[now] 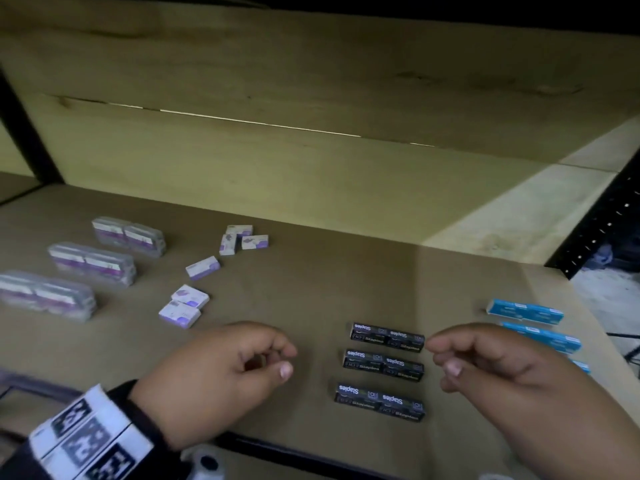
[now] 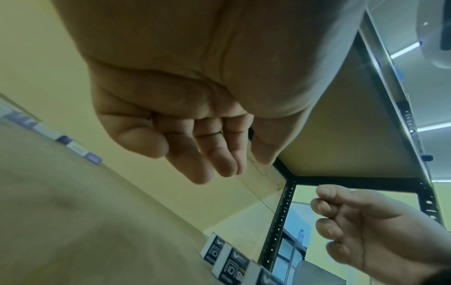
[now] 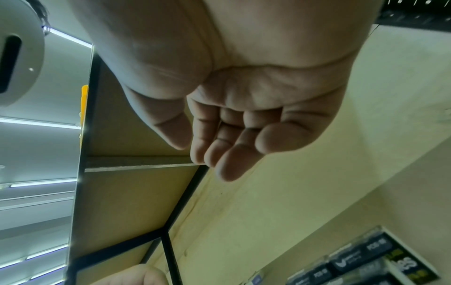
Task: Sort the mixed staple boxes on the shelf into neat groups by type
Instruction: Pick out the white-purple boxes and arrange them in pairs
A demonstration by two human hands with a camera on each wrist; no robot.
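hands (image 1: 221, 372) empty — head view alone shows groups (image 1: 384, 368)

Three black boxes (image 1: 384, 368) lie flat in a neat row. Blue boxes (image 1: 533, 323) lie right. Small white boxes (image 1: 204, 271) lie scattered left, by clear packs (image 1: 91, 263).

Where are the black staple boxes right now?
In the head view, the black staple boxes lie in three rows near the shelf's front edge, between the left hand and right hand, left of the blue boxes.

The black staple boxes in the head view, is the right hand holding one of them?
No, the right hand hovers beside the three black staple boxes with loosely curled fingers and holds nothing.
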